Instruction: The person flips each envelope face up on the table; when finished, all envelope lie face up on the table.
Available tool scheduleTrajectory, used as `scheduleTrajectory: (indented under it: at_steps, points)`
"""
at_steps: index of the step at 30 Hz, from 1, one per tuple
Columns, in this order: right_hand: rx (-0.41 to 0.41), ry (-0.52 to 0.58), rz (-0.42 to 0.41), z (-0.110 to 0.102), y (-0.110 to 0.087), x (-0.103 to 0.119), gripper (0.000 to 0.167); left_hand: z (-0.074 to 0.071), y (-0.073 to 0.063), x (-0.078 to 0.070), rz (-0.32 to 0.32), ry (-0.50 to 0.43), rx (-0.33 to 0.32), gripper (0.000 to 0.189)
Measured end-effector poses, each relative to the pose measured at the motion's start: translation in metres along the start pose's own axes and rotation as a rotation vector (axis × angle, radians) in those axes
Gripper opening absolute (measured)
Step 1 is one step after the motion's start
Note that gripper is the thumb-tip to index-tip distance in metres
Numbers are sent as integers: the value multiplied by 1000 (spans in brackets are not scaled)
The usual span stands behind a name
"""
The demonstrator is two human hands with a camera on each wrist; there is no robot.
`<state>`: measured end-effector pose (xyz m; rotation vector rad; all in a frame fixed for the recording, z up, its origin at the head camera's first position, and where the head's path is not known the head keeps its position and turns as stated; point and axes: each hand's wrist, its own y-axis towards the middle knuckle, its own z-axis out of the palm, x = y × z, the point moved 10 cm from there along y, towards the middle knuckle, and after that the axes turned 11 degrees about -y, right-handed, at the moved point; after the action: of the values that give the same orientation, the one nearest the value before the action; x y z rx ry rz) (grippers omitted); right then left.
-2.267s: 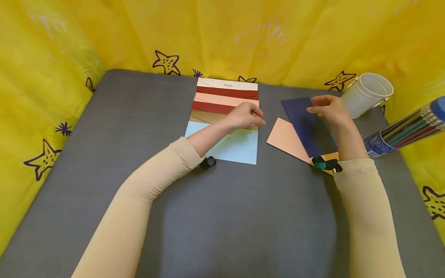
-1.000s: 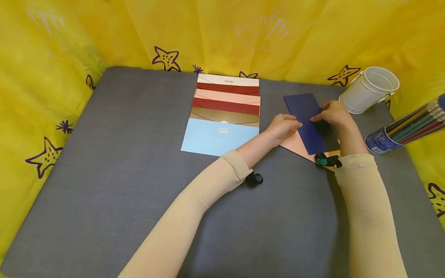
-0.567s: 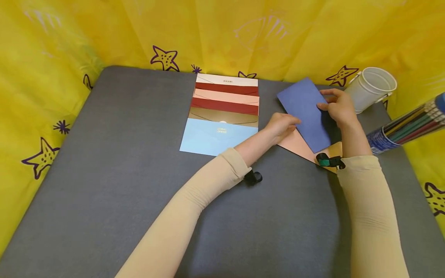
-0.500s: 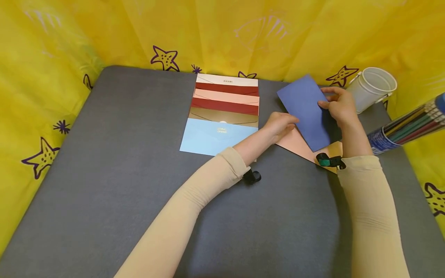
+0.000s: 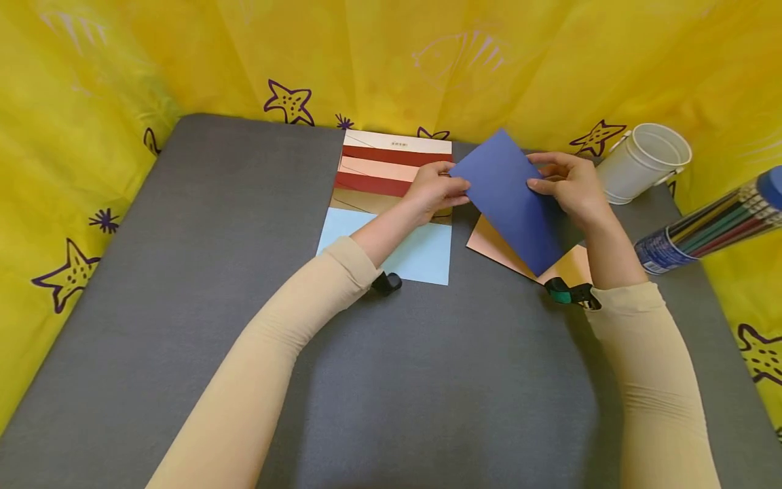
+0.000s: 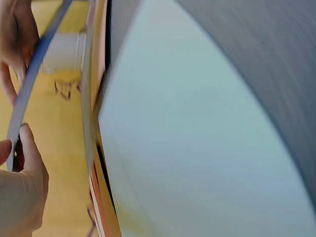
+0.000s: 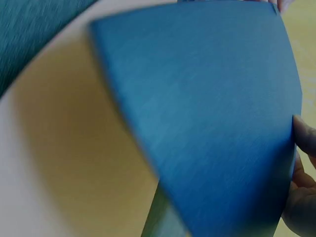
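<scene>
Both hands hold a dark blue envelope (image 5: 507, 197), raised and tilted above the table. My left hand (image 5: 434, 190) pinches its left edge between thumb and fingers, and my right hand (image 5: 571, 183) grips the right edge the same way. Seen edge-on in the left wrist view, the blue envelope (image 6: 34, 74) runs between the two hands. Its broad face fills much of the right wrist view. Beneath it lies a peach envelope (image 5: 491, 244) on the table. Behind and below my left hand is an overlapping column of envelopes, with a light blue one (image 5: 421, 255) in front.
A white metal bucket (image 5: 638, 166) stands at the back right, just beyond my right hand. Nearer, a blue-labelled tub of pencils (image 5: 666, 251) is beside my right forearm. The grey table (image 5: 183, 285) ends at a yellow patterned curtain (image 5: 379, 61).
The blue envelope has been lifted off the peach one and shifted left. My left hand went right to the pile, then came back left with the envelope's edge in its fingers.
</scene>
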<state>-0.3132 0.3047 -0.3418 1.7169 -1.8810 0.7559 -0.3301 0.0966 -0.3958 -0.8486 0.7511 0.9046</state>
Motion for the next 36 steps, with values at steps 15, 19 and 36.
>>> scheduleTrajectory:
  at_steps: [15,19,36]
  points:
    - [174,-159,-223,72,-15,62,37,-65,-26,-25,-36,433,51,36]
    - [169,-179,-225,74,-18,64,36,-76,-34,-32,-38,402,41,31]
    - [255,379,20,67,-15,21,27,-152,-47,-75,46,190,-149,21]
